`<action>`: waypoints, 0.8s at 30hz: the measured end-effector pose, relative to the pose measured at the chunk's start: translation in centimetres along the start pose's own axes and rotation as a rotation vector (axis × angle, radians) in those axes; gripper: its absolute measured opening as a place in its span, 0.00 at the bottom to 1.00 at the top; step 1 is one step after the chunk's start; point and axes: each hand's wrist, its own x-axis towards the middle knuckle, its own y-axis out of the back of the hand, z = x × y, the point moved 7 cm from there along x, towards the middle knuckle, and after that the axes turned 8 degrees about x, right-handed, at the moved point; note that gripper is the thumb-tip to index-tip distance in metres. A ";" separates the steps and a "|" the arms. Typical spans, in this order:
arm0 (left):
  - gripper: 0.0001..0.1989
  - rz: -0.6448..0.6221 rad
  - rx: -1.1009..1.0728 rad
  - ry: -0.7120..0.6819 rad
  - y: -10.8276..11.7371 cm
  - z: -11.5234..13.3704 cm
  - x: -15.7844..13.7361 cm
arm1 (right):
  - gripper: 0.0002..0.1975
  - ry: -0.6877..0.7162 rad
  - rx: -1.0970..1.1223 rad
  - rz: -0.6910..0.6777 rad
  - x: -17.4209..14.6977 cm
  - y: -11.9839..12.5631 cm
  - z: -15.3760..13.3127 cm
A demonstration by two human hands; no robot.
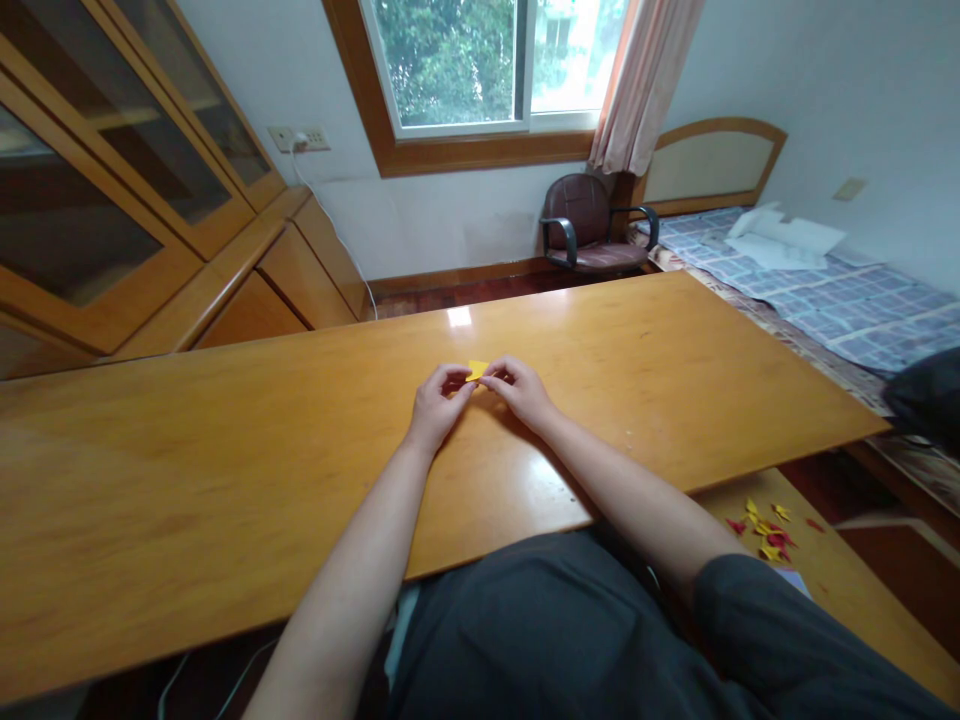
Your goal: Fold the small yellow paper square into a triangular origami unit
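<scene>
Centrally on the counter (225,450), both hands' fingers (459,383) pinch a partly folded yellow paper piece (476,370); finished pieces (769,530) lie lower right of it.

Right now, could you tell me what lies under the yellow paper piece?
The wooden desk lies beneath the yellow paper piece, pinched by left hand and right hand. Their fingers hide its lower edge.

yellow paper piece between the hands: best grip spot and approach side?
Probably the far edge of the yellow paper piece, coming from above and beyond it. The left hand and right hand pinch its near left and right corners, just over the wooden table, so only the far part pokes out free. It is thin and flat, so a fingertip pinch on both faces suits it.
</scene>
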 end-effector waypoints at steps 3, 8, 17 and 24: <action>0.11 -0.005 -0.025 0.018 0.0 -0.1 0.1 | 0.09 0.019 -0.010 -0.007 -0.1 0.0 -0.1; 0.11 0.012 -0.105 0.044 0.0 -0.1 0.1 | 0.10 0.040 -0.039 -0.013 -0.1 0.0 -0.3; 0.09 -0.019 -0.175 0.045 -0.2 0.4 -0.1 | 0.11 0.063 -0.059 -0.015 -0.2 0.0 -0.8; 0.08 0.014 -0.034 -0.022 0.3 1.4 -0.1 | 0.11 0.096 -0.063 -0.014 -0.1 0.0 -1.2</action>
